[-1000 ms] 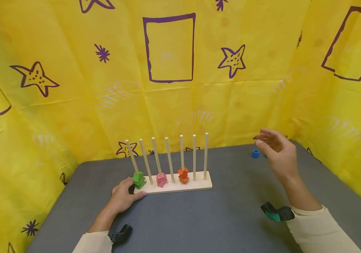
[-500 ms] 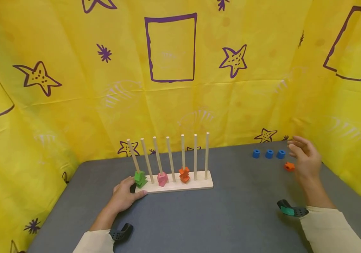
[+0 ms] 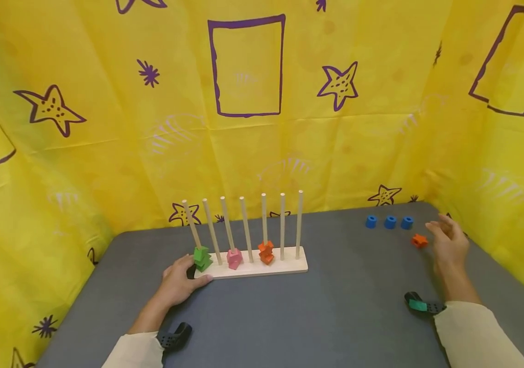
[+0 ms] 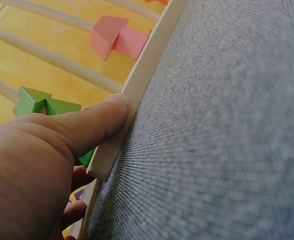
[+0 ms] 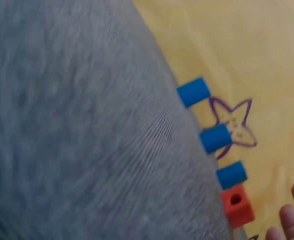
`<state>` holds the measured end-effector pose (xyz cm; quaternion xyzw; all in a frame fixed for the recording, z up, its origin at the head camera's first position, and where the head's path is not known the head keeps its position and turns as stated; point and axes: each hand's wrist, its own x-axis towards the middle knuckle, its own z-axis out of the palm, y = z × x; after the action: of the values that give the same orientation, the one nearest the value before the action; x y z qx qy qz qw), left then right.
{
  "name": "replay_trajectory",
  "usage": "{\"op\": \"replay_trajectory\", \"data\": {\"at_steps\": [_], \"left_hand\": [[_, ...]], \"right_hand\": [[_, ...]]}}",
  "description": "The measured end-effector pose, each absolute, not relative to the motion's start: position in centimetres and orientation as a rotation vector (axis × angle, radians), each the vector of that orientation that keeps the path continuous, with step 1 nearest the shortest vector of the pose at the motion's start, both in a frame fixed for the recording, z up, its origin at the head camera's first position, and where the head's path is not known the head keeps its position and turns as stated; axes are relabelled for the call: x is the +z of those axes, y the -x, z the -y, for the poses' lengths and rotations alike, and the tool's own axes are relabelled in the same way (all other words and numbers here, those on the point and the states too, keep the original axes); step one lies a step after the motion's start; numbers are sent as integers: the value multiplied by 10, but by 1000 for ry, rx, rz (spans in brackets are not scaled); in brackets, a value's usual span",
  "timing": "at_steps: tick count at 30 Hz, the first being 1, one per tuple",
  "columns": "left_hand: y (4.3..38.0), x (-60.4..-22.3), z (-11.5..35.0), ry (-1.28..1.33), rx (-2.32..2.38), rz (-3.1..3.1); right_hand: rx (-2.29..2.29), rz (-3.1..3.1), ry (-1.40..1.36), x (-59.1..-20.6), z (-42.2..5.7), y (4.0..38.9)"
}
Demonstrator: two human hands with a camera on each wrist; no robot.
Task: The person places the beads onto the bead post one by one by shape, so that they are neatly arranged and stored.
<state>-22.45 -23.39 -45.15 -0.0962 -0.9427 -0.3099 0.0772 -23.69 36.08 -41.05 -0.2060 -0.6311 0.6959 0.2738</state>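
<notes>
A wooden peg board (image 3: 262,270) with a row of upright dowels stands mid-table. On its dowels sit green pieces (image 3: 202,259) at the left end, pink pieces (image 3: 234,259) and orange pieces (image 3: 266,253). My left hand (image 3: 180,281) holds the board's left end, thumb (image 4: 104,117) against the front edge and fingers behind. At the right, my right hand (image 3: 450,248) hovers with loosely bent fingers and holds nothing. Just left of it lies an orange star-shaped bead (image 3: 420,241); its hole shows in the right wrist view, with my fingertips (image 5: 289,220) beside it.
Three blue cylinder beads (image 3: 390,222) stand in a row at the back right, behind the orange star bead. The grey table (image 3: 289,322) is closed in at the back and sides by a yellow printed cloth (image 3: 253,153).
My right hand has moved right and then down a little, away from the blue beads, uncovering them and the orange star bead. My left hand keeps its hold on the board.
</notes>
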Motion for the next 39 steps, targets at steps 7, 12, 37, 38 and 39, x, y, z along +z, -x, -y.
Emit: {"op": "replay_trajectory", "data": {"at_steps": [7,12,37,38,39], "left_hand": [[225,-452,234,282,-931,2833],[225,-452,235,279,-922,2834],[224,-452,235,260,-916,2853],[224,-452,234,263,-915,2853],[224,-452,234,265,-915,2852]], "right_hand": [[1536,2303,653,-433,-375,241],[1378,2457,580,-438,-375,240],[1018,2464,323,-446,-365,239],[1031,2458,341,-445,-365,239],[1048,2459,360,-444,-364,239]]}}
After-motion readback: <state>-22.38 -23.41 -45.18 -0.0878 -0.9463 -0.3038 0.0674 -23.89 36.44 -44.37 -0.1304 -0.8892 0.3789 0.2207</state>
